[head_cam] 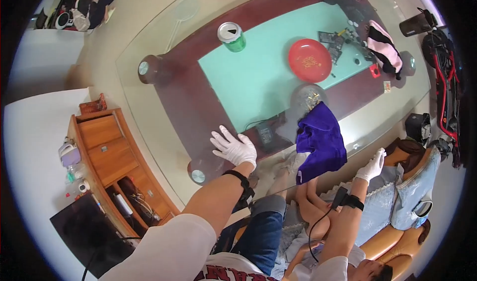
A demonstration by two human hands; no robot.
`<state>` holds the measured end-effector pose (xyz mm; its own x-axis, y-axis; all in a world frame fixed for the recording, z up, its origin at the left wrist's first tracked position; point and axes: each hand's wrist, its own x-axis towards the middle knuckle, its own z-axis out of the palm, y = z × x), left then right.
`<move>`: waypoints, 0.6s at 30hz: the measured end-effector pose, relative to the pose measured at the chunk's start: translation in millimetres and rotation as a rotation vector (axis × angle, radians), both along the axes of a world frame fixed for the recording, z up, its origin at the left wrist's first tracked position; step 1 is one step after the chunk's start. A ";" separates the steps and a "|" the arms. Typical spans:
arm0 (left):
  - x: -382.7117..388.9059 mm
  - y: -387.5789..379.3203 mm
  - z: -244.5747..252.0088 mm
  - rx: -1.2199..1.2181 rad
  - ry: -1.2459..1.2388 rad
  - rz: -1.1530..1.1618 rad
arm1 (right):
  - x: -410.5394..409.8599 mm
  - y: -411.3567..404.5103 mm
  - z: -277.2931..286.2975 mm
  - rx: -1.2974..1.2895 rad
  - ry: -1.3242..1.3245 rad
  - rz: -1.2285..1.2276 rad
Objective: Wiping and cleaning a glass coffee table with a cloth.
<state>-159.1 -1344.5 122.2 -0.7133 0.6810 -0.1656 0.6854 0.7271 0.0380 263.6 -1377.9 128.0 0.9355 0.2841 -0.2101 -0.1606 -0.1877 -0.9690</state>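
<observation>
My left hand (pixel 234 146), in a white glove, lies palm down with spread fingers on or just over the glass table top (pixel 175 132), near its corner. My right hand (pixel 373 165), gloved too, is off the table's edge to the right, above the sofa; its fingers look drawn together, and whether it holds anything small cannot be told. Between the hands a purple cloth (pixel 322 143) hangs partly over the glass edge. Behind it is a transparent round bowl or bag (pixel 309 96) with small gold-coloured bits. A red plate (pixel 310 60) holds similar thin yellow bits.
A green drink can (pixel 231 37) stands at the back left. Circuit boards (pixel 335 44), a pink and black striped cloth (pixel 384 48) and small parts lie at the right. Another person (pixel 316 221) sits on the sofa beside me. A wooden cabinet (pixel 108 150) stands to the left.
</observation>
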 end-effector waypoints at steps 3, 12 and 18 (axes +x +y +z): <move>-1.7 0.0 0.0 -0.011 -0.003 0.009 | -11.0 7.2 2.0 -0.030 0.001 0.006; -3.0 -0.7 2.7 0.000 -0.030 0.016 | -6.5 15.8 -11.8 -0.079 -0.090 0.068; -4.2 0.0 4.9 0.028 -0.041 0.004 | 16.2 29.4 -10.4 -0.232 -0.227 0.195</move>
<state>-163.3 -1344.5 127.1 -0.7090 0.6829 -0.1758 0.6799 0.7282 0.0864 279.8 -1348.5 117.6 0.8988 0.4303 -0.0833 0.1136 -0.4122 -0.9040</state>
